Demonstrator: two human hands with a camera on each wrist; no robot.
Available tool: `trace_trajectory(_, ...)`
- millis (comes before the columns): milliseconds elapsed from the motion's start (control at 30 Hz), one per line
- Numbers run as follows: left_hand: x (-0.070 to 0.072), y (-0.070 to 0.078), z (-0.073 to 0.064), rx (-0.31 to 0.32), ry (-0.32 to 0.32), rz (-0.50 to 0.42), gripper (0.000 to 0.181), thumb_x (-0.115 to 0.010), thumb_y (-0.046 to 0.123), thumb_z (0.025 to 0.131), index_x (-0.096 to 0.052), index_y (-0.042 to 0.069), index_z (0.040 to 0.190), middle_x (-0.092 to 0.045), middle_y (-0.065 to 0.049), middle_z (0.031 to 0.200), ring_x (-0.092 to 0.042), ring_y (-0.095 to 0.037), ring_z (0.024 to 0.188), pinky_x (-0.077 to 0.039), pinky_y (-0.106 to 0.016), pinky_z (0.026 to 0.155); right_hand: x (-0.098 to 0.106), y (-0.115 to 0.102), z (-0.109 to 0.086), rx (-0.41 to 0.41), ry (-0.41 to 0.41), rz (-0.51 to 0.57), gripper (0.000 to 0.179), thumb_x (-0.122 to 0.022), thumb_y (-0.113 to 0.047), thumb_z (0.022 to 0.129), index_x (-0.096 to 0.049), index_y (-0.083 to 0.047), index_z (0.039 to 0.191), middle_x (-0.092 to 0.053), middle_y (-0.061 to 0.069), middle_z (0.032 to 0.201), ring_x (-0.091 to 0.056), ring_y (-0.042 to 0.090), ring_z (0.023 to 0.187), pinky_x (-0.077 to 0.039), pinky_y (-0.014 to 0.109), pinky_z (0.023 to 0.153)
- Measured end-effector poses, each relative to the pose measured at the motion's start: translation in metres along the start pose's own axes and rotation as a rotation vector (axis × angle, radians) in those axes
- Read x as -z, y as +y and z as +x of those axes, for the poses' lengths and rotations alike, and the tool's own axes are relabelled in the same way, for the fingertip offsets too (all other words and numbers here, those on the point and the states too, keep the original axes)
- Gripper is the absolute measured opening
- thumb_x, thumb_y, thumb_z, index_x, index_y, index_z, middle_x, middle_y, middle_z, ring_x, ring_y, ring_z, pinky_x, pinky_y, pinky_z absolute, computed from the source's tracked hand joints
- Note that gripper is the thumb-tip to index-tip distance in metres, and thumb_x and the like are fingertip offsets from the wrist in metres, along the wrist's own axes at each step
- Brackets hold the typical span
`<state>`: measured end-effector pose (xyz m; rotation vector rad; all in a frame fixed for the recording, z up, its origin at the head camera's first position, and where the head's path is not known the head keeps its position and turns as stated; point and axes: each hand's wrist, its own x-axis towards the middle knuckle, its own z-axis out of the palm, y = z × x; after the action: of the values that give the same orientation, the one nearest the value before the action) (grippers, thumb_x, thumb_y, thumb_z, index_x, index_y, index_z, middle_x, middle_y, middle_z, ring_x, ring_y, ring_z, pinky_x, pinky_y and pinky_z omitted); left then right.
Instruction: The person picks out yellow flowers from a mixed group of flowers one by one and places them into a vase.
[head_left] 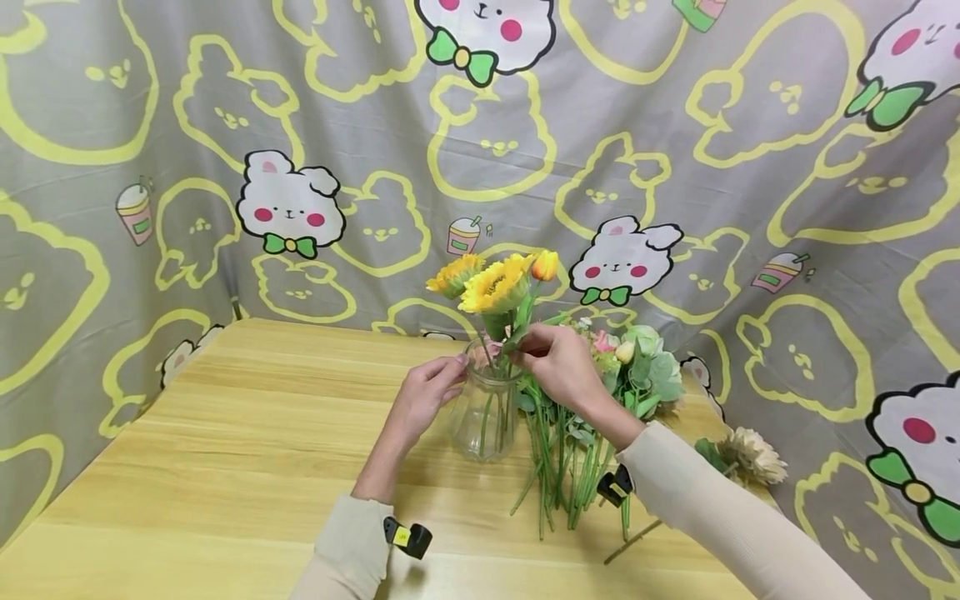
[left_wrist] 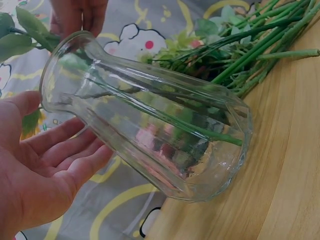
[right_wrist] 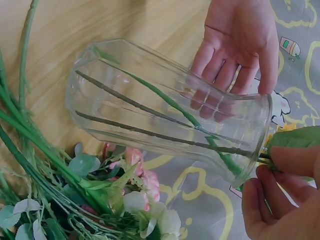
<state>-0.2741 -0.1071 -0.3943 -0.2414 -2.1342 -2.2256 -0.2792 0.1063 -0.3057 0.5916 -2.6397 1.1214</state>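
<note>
A clear glass vase (head_left: 467, 429) stands upright on the table, several stems inside it. My left hand (head_left: 426, 398) holds its neck from the left, thumb at the rim and fingers along the glass. At the mouth, my right hand (head_left: 558, 367) pinches a flower stem (right_wrist: 262, 159) between thumb and fingers, beside a green leaf (right_wrist: 295, 141). Above the rim rise a large yellow sunflower (head_left: 497, 285), a second sunflower (head_left: 454, 275) and an orange-yellow tulip (head_left: 545, 266). Which bloom the pinched stem belongs to, I cannot tell.
Right of the vase lies a pile of artificial flowers with green stems (head_left: 551, 475), pink blooms and a pale rose (head_left: 643, 340). A beige flower (head_left: 752, 457) lies at the table's right edge. Behind the wooden table (head_left: 247, 450) hangs a patterned grey cloth (head_left: 382, 150).
</note>
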Motion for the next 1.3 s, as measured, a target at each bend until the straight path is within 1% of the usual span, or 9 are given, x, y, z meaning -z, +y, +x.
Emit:
trace_trajectory(200, 0.0, 0.0, 0.0, -0.008, 0.003, 0.003, 0.047, -0.059, 0.044, 0.102, -0.072, 0.001, 0.115, -0.066, -0.013, 0.134, -0.064, -0.029, 0.124, -0.056, -0.039, 0.105, -0.003, 0.0, 0.001, 0.022, -0.013, 0.003, 0.011, -0.075, -0.012, 0.091, -0.079, -0.016, 0.101, -0.078, 0.002, 0.094, -0.074, 0.019, 0.084, -0.064, 0.036, 0.074)
trace_trajectory(433, -0.001, 0.0, 0.0, 0.013, 0.002, 0.003, 0.053, -0.061, 0.049, 0.1, -0.069, 0.002, 0.124, -0.068, -0.016, 0.129, -0.064, -0.029, 0.124, -0.056, -0.039, 0.105, -0.005, 0.0, 0.0, 0.012, -0.021, -0.011, 0.011, -0.076, -0.011, 0.089, -0.08, -0.014, 0.099, -0.079, 0.004, 0.091, -0.073, 0.02, 0.085, -0.063, 0.038, 0.076)
trace_trajectory(633, 0.001, 0.0, -0.001, 0.016, -0.019, -0.013, 0.056, -0.062, 0.049, 0.099, -0.065, 0.004, 0.131, -0.066, -0.015, 0.132, -0.062, -0.028, 0.126, -0.054, -0.04, 0.107, -0.006, 0.0, 0.0, -0.004, -0.035, -0.018, 0.012, -0.072, -0.007, 0.089, -0.08, -0.011, 0.097, -0.078, 0.004, 0.087, -0.072, 0.018, 0.081, -0.062, 0.036, 0.075)
trace_trajectory(700, 0.001, -0.001, -0.002, -0.003, -0.031, -0.019, 0.053, -0.061, 0.047, 0.1, -0.064, 0.006, 0.134, -0.065, -0.014, 0.135, -0.062, -0.029, 0.127, -0.053, -0.042, 0.108, -0.006, 0.0, 0.0, -0.008, -0.044, -0.004, 0.011, -0.072, -0.008, 0.091, -0.079, -0.012, 0.098, -0.077, 0.003, 0.087, -0.071, 0.017, 0.08, -0.062, 0.035, 0.073)
trace_trajectory(800, 0.002, -0.002, -0.002, -0.027, -0.052, -0.069, 0.046, -0.059, 0.035, 0.103, -0.059, 0.007, 0.14, -0.061, -0.015, 0.139, -0.06, -0.031, 0.128, -0.049, -0.048, 0.112, -0.007, -0.001, 0.0, -0.015, -0.048, -0.006, 0.01, -0.071, -0.012, 0.093, -0.079, -0.012, 0.099, -0.077, 0.002, 0.088, -0.07, 0.016, 0.081, -0.061, 0.034, 0.073)
trace_trajectory(867, 0.001, -0.004, -0.001, -0.038, -0.068, -0.095, 0.043, -0.058, 0.027, 0.105, -0.058, 0.004, 0.141, -0.061, -0.018, 0.138, -0.059, -0.034, 0.127, -0.048, -0.051, 0.113, -0.006, -0.001, -0.001, -0.026, -0.042, -0.005, 0.01, -0.072, -0.014, 0.094, -0.078, -0.013, 0.102, -0.077, 0.002, 0.091, -0.07, 0.015, 0.082, -0.062, 0.033, 0.072)
trace_trajectory(1000, 0.0, -0.004, -0.001, -0.041, -0.044, -0.047, 0.042, -0.059, 0.029, 0.104, -0.064, 0.001, 0.134, -0.065, -0.019, 0.133, -0.062, -0.033, 0.125, -0.051, -0.048, 0.11, -0.005, 0.0, -0.001, -0.033, -0.032, 0.002, 0.011, -0.074, -0.018, 0.094, -0.078, -0.014, 0.103, -0.076, 0.002, 0.095, -0.07, 0.016, 0.081, -0.06, 0.032, 0.068)
trace_trajectory(1100, 0.0, -0.005, -0.001, -0.044, -0.027, -0.013, 0.043, -0.06, 0.033, 0.103, -0.065, 0.003, 0.133, -0.066, -0.017, 0.135, -0.063, -0.033, 0.126, -0.053, -0.044, 0.108, -0.002, 0.001, -0.001, -0.039, -0.025, 0.01, 0.011, -0.074, -0.02, 0.094, -0.078, -0.015, 0.104, -0.076, 0.002, 0.095, -0.069, 0.016, 0.08, -0.058, 0.032, 0.065)
trace_trajectory(1300, 0.001, -0.005, -0.001, -0.044, -0.041, -0.025, 0.044, -0.059, 0.033, 0.103, -0.063, 0.003, 0.135, -0.064, -0.017, 0.137, -0.061, -0.034, 0.129, -0.053, -0.042, 0.108, 0.005, 0.007, -0.002, -0.048, -0.027, 0.016, 0.017, -0.071, -0.021, 0.097, -0.077, -0.012, 0.109, -0.076, 0.004, 0.101, -0.068, 0.018, 0.08, -0.056, 0.032, 0.064)
